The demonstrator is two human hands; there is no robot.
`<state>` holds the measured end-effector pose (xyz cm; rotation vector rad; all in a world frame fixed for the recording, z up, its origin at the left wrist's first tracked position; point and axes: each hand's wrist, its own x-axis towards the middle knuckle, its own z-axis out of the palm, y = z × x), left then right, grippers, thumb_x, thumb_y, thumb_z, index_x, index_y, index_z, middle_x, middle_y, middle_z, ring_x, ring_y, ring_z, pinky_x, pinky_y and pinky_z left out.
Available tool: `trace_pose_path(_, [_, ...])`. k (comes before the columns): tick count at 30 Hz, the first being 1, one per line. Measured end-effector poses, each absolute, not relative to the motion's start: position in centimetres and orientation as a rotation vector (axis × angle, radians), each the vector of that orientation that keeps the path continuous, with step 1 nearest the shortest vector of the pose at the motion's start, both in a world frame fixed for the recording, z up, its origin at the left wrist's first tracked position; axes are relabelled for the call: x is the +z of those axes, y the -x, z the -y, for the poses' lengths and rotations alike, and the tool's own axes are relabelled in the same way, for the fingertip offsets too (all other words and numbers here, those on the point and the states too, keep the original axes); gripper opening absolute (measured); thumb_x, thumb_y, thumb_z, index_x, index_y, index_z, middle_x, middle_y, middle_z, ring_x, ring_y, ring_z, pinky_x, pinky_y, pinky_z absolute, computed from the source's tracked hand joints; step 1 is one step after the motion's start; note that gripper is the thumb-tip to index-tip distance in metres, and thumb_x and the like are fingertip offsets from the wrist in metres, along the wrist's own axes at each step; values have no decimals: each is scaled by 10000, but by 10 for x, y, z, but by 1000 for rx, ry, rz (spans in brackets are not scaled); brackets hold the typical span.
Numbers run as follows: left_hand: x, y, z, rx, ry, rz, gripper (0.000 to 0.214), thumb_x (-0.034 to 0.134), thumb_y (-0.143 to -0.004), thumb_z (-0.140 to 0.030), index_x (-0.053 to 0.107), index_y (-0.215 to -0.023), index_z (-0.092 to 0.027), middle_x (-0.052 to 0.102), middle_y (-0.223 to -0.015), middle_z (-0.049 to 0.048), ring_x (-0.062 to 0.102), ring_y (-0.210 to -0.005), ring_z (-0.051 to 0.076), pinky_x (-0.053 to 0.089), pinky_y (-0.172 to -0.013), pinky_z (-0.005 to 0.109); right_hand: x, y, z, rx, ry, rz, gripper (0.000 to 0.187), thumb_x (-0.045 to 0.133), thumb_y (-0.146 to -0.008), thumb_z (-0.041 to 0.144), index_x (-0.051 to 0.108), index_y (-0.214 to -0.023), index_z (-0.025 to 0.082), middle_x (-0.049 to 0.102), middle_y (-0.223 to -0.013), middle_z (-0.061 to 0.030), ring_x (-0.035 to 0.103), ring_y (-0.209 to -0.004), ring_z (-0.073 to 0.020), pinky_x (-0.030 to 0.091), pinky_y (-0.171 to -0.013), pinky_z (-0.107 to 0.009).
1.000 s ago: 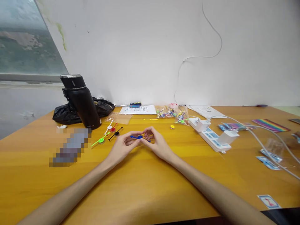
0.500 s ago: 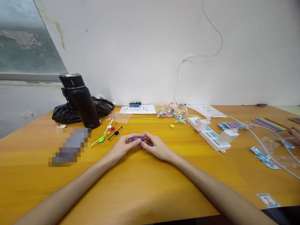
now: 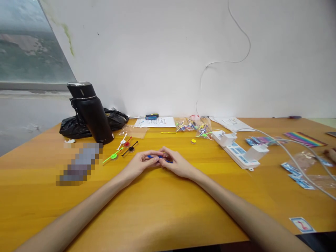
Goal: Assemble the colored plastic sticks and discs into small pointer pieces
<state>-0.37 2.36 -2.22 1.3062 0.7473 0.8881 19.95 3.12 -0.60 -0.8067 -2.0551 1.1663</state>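
My left hand (image 3: pixel 140 163) and my right hand (image 3: pixel 175 161) rest on the orange-yellow table (image 3: pixel 157 203), fingertips meeting at its middle. Both pinch a small blue plastic piece (image 3: pixel 153 157) with thin arms, which shows between the fingers. Just left of my hands lie similar pieces on the table: a green one (image 3: pixel 112 156), a black one (image 3: pixel 130 149), a red one (image 3: pixel 127 144) and a white one (image 3: pixel 122 142).
A black flask (image 3: pixel 91 112) stands at the back left before a black bag (image 3: pixel 76 126). Paper with a screwdriver (image 3: pixel 151 117), bags of small coloured parts (image 3: pixel 193 126), a white power strip (image 3: pixel 237 151) with cables and packets lie right. Another person's fingers (image 3: pixel 331 153) show at the right edge.
My hands have lowered onto the table and closed tighter around the blue piece. The other person's hand came in at the right edge and has drawn back a little.
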Motion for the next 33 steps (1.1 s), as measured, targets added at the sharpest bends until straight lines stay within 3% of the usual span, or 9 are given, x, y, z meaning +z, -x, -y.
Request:
trace_pose_path(4, [-20, 2, -21, 876, -1314, -737, 359, 698, -877, -373, 703, -1174, -171, 740, -1160, 101, 703, -1027, 214, 502, -1006, 342, -9, -200, -34, 1263, 748, 1994, 130, 583, -939, 313, 543, -960, 191, 540, -817, 22, 492, -717, -111, 399, -670, -220])
trace_pose_path(9, [-18, 0, -19, 893, -1310, -723, 387, 697, -874, -386, 689, -1191, -164, 725, -1199, 118, 705, -1037, 233, 496, -1033, 387, -15, -198, -36, 1350, 786, 1927, 196, 593, -943, 374, 545, -980, 188, 574, -860, 0, 536, -747, -125, 441, -697, -243])
trace_pose_path(13, [-16, 1, -21, 1003, -1287, -758, 440, 716, -861, -390, 637, -1236, -173, 717, -1222, 127, 708, -1042, 245, 503, -1028, 422, -16, -195, -36, 1402, 776, 1854, 334, 557, -968, 451, 527, -1166, 183, 633, -920, -33, 583, -770, -139, 477, -742, -278])
trace_pose_path(15, [-15, 4, -23, 1084, -1250, -807, 444, 724, -855, -396, 619, -1230, -181, 719, -1221, 121, 701, -1070, 245, 491, -1044, 428, -15, -194, -36, 1383, 780, 1824, 379, 504, -992, 479, 493, -1228, 183, 638, -846, -20, 585, -730, -141, 478, -728, -281])
trace_pose_path(18, [-15, 10, -28, 1195, -1178, -857, 421, 725, -855, -402, 603, -1195, -187, 701, -1260, 117, 678, -1129, 240, 456, -1083, 427, -14, -194, -36, 1347, 812, 1811, 346, 445, -1010, 510, 523, -1080, 180, 614, -743, 1, 566, -667, -136, 465, -693, -273])
trace_pose_path(22, [-17, 13, -31, 1257, -1159, -858, 390, 736, -842, -401, 599, -1131, -176, 666, -1316, 138, 650, -1187, 256, 444, -1095, 438, -13, -194, -35, 1336, 827, 1897, 387, 498, -983, 527, 558, -850, 169, 589, -751, -6, 547, -685, -128, 440, -693, -260])
trace_pose_path(28, [-14, 7, -27, 1237, -1176, -848, 375, 748, -828, -396, 600, -1097, -180, 680, -1289, 135, 638, -1198, 263, 456, -1079, 432, -14, -194, -32, 1362, 805, 1901, 383, 577, -936, 530, 598, -852, 157, 563, -706, 9, 529, -662, -123, 419, -675, -253])
trace_pose_path(33, [-16, 3, -29, 1225, -981, -786, 373, 580, -902, -487, 595, -1092, -166, 705, -1198, 150, 704, -1042, 268, 520, -993, 463, -5, -188, -38, 1321, 798, 1805, 385, 584, -921, 535, 599, -841, 159, 567, -689, 13, 526, -640, -120, 415, -648, -250])
